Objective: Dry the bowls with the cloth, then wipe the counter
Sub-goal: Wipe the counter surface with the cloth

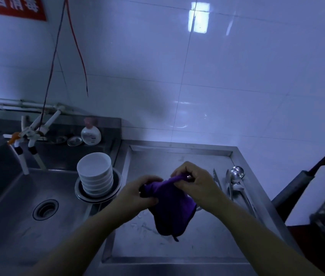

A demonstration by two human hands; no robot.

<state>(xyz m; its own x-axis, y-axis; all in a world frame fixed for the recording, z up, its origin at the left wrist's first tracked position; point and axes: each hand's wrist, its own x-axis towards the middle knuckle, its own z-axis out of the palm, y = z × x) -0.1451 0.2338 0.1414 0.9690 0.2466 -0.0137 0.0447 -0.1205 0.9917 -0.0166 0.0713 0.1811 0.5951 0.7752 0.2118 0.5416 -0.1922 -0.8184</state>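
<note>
Both hands, left (145, 193) and right (194, 181), pinched the cloth (172, 208) at centre frame; the bowls (96, 174) stood probably nearer the left hand, toward frame left

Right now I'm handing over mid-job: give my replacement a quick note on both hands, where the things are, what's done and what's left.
Left hand and right hand both grip the purple cloth, held bunched above the steel counter.
The white bowls sit stacked in a metal basin at the sink's right edge; neither hand touches them.
A ladle and tongs lie at the counter's right side.
Done: cloth picked up. Whether any bowl has been dried cannot be told.
Left: dry the bowls, then wipe the counter, which shows streaks.
</note>
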